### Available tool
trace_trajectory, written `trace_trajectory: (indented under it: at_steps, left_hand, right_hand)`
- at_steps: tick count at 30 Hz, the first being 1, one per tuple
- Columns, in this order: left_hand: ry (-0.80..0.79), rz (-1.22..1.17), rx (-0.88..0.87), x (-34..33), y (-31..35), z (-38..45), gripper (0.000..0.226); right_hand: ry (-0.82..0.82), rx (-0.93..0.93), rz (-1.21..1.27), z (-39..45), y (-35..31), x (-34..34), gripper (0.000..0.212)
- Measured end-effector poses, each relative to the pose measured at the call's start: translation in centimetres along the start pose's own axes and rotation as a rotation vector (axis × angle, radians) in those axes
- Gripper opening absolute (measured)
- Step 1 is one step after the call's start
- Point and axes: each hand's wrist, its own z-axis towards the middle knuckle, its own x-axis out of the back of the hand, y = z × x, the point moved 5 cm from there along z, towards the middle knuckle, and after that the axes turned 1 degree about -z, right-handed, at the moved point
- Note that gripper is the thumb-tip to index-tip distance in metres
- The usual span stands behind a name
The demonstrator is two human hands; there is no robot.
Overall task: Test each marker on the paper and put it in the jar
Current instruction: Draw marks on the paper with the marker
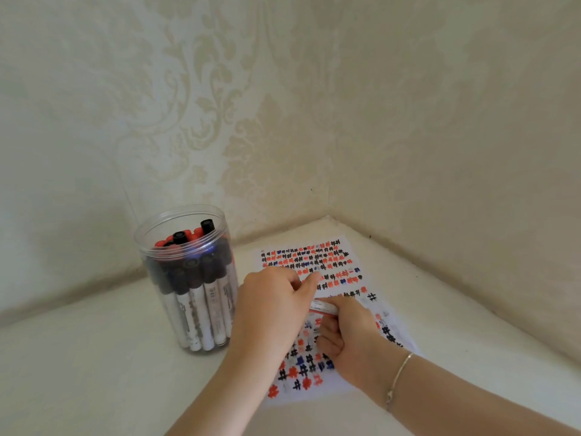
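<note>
A clear plastic jar (145, 258) stands open at the left, packed with several white markers (201, 297) with black, red and blue caps. To its right lies the paper (330, 393), covered in rows of red, black and blue test marks. Above the middle of the paper my right hand (349, 336) grips a white marker (325, 307) that lies roughly level. My left hand (273, 298) has its fingers curled round the marker's left end, which it hides. The cap and tip are out of sight.
The white tabletop (94, 372) sits in a corner, with patterned wallpaper (283, 121) close behind the jar and along the right side of the paper. A thin bracelet is on my right wrist (397, 377).
</note>
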Motion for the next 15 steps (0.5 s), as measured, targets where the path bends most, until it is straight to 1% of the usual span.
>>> trace_trajectory:
  at_steps: [6,9,13,15]
  left_hand:
    - [0.052,-0.015,0.044,-0.5,-0.7,0.7,0.050]
    - [0.045,-0.014,0.066,-0.7,-1.2,0.9,0.049]
    - [-0.017,0.043,0.026,-0.8,0.0,0.7,0.043]
    - [-0.056,0.061,-0.010,-0.4,1.1,0.3,0.032]
  right_hand:
    - [0.038,-0.007,0.101,-0.3,0.4,-0.1,0.020]
    - [0.056,-0.014,0.142,-0.3,0.9,-0.3,0.020]
    - [0.009,-0.004,0.147,0.3,0.3,-0.4,0.025]
    - [-0.064,0.035,0.140,0.5,-0.8,-0.5,0.025]
